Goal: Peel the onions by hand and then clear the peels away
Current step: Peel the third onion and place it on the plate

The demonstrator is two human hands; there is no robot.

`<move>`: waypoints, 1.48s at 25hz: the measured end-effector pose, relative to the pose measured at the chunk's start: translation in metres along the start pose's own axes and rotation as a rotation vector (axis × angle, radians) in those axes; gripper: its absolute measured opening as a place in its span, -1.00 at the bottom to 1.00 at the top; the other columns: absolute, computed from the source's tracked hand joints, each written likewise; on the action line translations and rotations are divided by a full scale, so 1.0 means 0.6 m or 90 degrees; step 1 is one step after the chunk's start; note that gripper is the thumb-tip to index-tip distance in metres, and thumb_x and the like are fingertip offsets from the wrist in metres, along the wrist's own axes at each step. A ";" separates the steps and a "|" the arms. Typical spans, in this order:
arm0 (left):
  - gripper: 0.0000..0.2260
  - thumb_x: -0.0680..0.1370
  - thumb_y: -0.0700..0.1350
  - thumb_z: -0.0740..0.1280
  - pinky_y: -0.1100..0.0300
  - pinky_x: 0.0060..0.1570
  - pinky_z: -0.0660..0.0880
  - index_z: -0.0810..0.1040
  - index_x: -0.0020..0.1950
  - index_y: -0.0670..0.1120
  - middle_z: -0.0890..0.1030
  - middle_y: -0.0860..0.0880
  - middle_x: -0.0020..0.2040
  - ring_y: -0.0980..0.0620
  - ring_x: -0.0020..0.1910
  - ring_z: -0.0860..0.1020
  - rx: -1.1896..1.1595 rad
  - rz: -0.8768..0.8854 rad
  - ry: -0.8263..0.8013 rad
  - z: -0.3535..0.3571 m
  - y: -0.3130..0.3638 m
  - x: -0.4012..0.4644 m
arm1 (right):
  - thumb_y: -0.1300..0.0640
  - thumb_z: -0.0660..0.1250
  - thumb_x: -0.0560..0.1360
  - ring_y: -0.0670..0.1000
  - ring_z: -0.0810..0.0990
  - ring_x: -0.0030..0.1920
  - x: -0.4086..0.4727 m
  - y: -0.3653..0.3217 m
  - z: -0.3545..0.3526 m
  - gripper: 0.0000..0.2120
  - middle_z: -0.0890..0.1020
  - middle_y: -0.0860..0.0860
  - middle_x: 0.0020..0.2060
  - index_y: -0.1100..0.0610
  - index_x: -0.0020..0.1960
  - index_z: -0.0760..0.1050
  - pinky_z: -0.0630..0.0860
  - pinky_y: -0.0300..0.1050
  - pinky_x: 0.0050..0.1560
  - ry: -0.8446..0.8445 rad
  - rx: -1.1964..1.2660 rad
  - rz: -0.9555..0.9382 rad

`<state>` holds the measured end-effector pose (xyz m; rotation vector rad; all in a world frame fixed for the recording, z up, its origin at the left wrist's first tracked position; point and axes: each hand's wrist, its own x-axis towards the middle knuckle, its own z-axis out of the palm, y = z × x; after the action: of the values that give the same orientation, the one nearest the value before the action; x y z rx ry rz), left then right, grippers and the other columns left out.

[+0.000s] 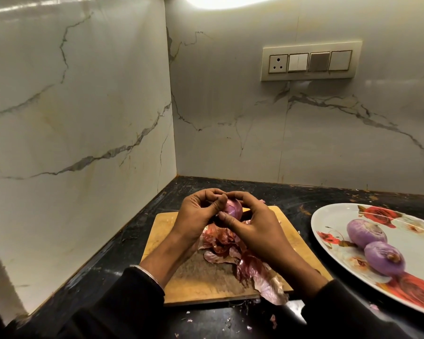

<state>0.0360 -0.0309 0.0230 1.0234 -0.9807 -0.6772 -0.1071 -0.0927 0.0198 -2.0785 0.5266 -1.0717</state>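
Observation:
A purple onion [233, 209] is held above the wooden cutting board [198, 282]. My left hand [198, 214] grips it from the left, fingers curled over its top. My right hand [252, 221] holds it from the right, thumb pressed against its near side. Most of the onion is hidden behind my fingers. A heap of reddish onion peels [233, 250] lies on the board below my hands, trailing off its near right corner. Two peeled onions [366, 232] [384, 259] lie on the flowered white plate [328, 221] at the right.
The board sits on a black countertop [88, 285] in a corner of marble walls. Small peel scraps [273, 321] lie on the counter in front of the board. A switch panel [310, 60] is mounted on the back wall.

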 end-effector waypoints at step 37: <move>-0.64 0.51 -0.13 0.37 0.02 0.08 0.63 0.52 0.28 -0.20 0.67 -0.19 0.14 -0.11 0.13 0.65 -0.103 -0.116 -0.055 0.006 0.007 -0.003 | 0.21 0.42 0.52 -0.03 0.72 -0.05 0.001 0.009 0.012 -0.82 0.72 0.02 -0.05 0.14 0.12 0.65 0.68 0.00 -0.03 0.137 0.203 0.032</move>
<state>0.0324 -0.0292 0.0267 0.9542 -0.8979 -0.9434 -0.1010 -0.0935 0.0132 -1.6774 0.4744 -1.2692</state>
